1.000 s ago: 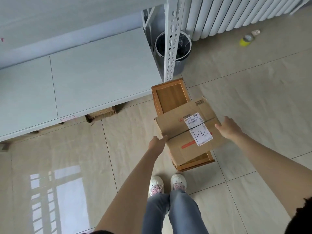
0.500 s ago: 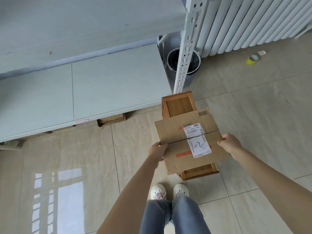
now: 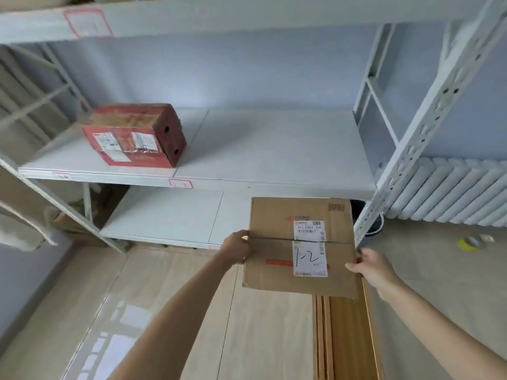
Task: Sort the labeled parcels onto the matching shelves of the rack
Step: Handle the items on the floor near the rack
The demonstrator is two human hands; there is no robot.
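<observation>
A flat brown cardboard parcel with a white label marked "1-2" is held level in front of the white metal rack. My left hand grips its left edge and my right hand grips its right edge. The middle shelf carries a small red-framed tag on its front edge. A red printed box with white labels sits on the left part of that shelf. The lower shelf lies just behind the parcel.
A wooden crate stands on the tiled floor under the parcel. The rack's right upright rises beside my right hand. A white radiator lines the right wall, with a yellow tape roll on the floor. An upper shelf spans the top.
The parcel has been lifted off the wooden crate and carried up toward the rack. My view has tilted up, so the middle shelf and the red box are visible.
</observation>
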